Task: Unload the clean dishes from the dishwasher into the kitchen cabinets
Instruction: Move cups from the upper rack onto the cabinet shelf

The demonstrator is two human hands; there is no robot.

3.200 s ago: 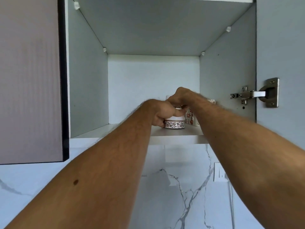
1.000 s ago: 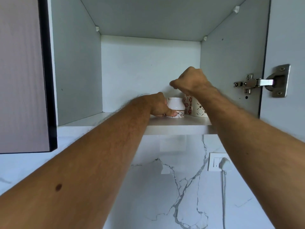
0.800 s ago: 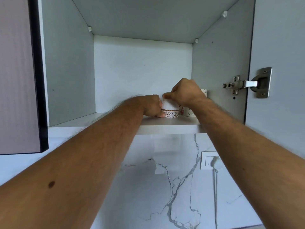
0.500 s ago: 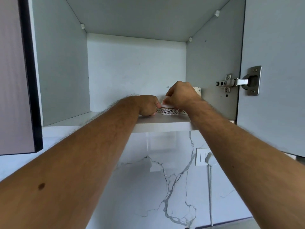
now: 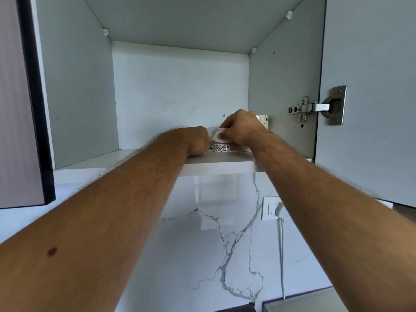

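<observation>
A: Where is the cup [image 5: 221,147]?
B: On the cabinet shelf [image 5: 225,163], toward the right, upside down, patterned band at the bottom.
A: And the hands?
B: The right hand [image 5: 242,130] grips it from above. The left hand [image 5: 199,141] is curled against its left side; whether it grips anything, I cannot tell.
A: Anything else?
B: Another cup [image 5: 263,121] behind.

The cup [image 5: 221,147] held between the fingers [image 5: 227,137] is white with a dark floral band near its foot. Behind the fingers a white cup [image 5: 263,120] carries a fine line pattern. Below, the wall [image 5: 213,244] is white marble with grey veins.
</observation>
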